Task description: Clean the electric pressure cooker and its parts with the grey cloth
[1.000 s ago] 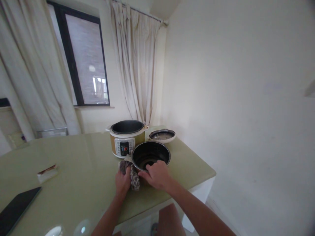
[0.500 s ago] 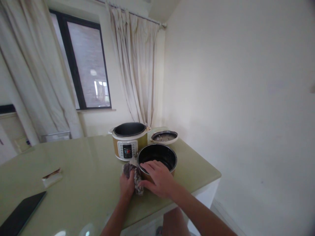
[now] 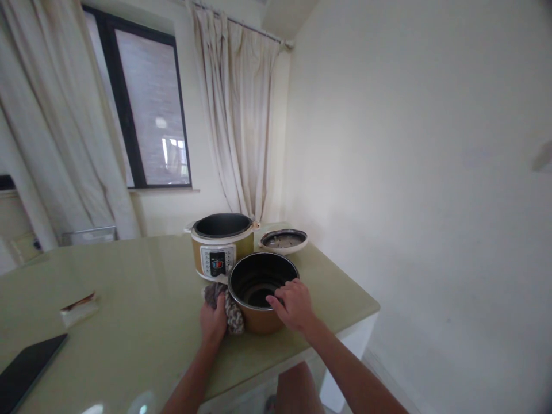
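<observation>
A round cooker pot [image 3: 264, 321], black inside and golden brown outside, stands on the table near its front edge. My left hand [image 3: 213, 319] is closed around a bunched grey and leopard-patterned cloth [image 3: 234, 316] at the pot's left side. My right hand [image 3: 295, 305] grips the pot's right rim, fingers curled at the edge and thumb over the opening. Just behind the pot sits the white and gold electric pressure cooker [image 3: 222, 244], its top uncovered and its control panel facing me. A lid [image 3: 283, 241] lies upturned to the cooker's right.
On the greenish table [image 3: 142, 287], a dark flat device [image 3: 30, 371] lies at the left front, and a small white packet [image 3: 80, 309] with a brown edge lies behind it. The table's right edge runs close to the white wall [image 3: 409, 172].
My right hand has moved from the pot's near left rim to its right rim and taken hold there. My left hand keeps the cloth at the pot's left side. The view has shifted slightly.
</observation>
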A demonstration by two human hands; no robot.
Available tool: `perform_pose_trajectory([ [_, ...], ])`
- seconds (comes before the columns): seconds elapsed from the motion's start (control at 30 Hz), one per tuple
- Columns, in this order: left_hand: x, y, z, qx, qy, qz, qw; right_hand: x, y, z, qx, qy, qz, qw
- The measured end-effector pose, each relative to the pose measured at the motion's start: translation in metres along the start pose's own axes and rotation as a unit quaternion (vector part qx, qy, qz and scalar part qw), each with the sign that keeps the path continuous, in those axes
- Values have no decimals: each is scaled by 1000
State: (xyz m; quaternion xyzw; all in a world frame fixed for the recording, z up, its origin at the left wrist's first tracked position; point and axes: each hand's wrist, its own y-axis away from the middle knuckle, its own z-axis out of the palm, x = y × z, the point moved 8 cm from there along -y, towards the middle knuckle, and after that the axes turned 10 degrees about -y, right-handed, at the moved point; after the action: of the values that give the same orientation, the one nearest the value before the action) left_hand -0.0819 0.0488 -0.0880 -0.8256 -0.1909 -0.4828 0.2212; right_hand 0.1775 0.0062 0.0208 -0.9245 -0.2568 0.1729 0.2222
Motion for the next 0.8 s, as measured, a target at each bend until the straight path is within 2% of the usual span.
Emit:
perform_pose_trajectory([
  [0.27, 2, 3, -13, 70, -14, 47, 996, -36, -1, 10, 9, -16, 71, 997],
  [0.43, 11, 10, -11, 41, 12, 124, 991, -73, -15, 35, -2, -17, 73, 997],
  [0.57, 15, 12, -9, 14, -14, 178, 984, -86, -18, 44, 12, -35, 82, 996],
  [0.67, 18, 11, -10, 18, -20, 189, 982, -82, -12, 30, 19, -68, 54, 996],
  [0.8, 15, 9, -11, 33, -17, 144, 989, -62, -1, -14, 30, -129, -84, 988],
])
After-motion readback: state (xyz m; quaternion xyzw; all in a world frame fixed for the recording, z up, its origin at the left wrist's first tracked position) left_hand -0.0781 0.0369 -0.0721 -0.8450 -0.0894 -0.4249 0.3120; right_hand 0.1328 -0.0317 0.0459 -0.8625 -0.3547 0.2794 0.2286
